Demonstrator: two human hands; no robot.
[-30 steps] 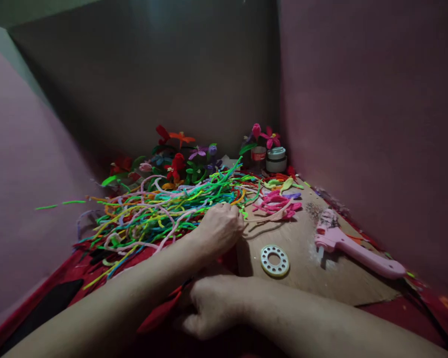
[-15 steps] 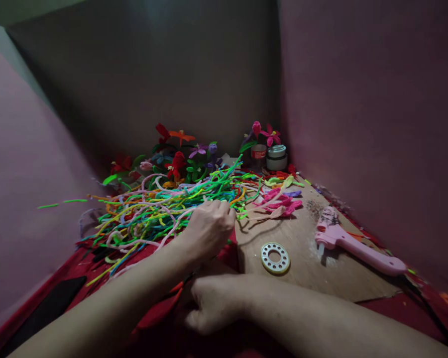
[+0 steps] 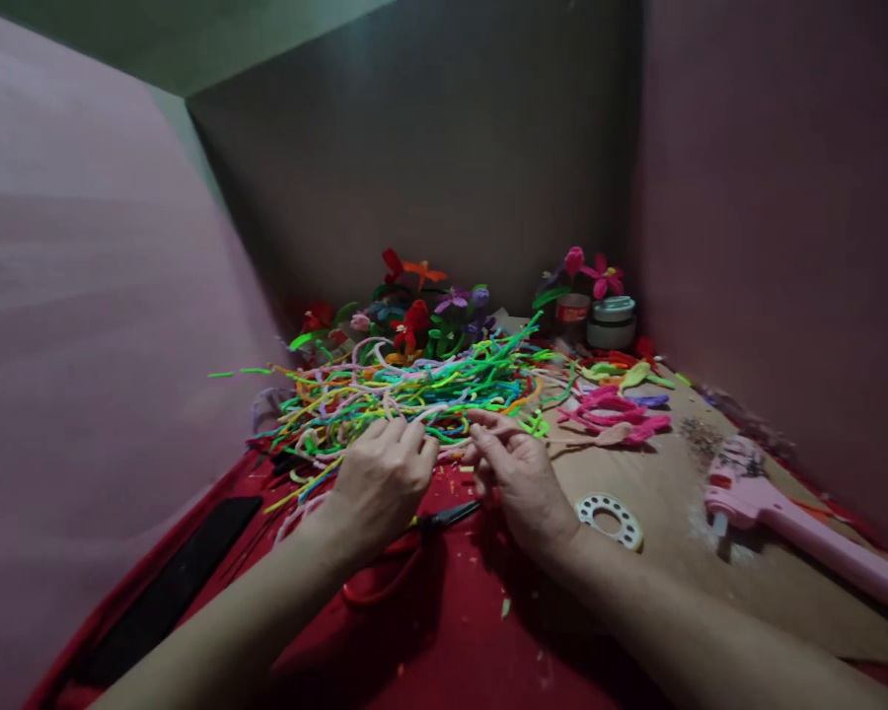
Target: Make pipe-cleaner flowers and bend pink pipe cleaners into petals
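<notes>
My left hand (image 3: 386,481) is closed in a pinch at the near edge of a heap of multicoloured pipe cleaners (image 3: 414,390). Facing it a short gap away, my right hand (image 3: 522,485) has its thumb and fingertips pressed together. Whatever either pinch holds is too small or hidden to make out; a pale pink strand shows between them. Below the hands lies a pair of scissors (image 3: 450,515) with dark blades and red handles, partly covered by my left wrist. A pale pink leaf-shaped piece (image 3: 613,434) on a stem rests just right of my right hand.
A pink glue gun (image 3: 755,501) and a white ring-shaped spool (image 3: 623,521) lie on a brown board (image 3: 658,582) at right. Pipe-cleaner flowers (image 3: 414,320) and a grey lidded container (image 3: 611,323) stand behind. A dark flat object (image 3: 178,582) is on the red cloth at left.
My right hand has come up from low near the cloth to face my left hand. The scissors now show on the cloth. The whole view has shifted, moving things to the right.
</notes>
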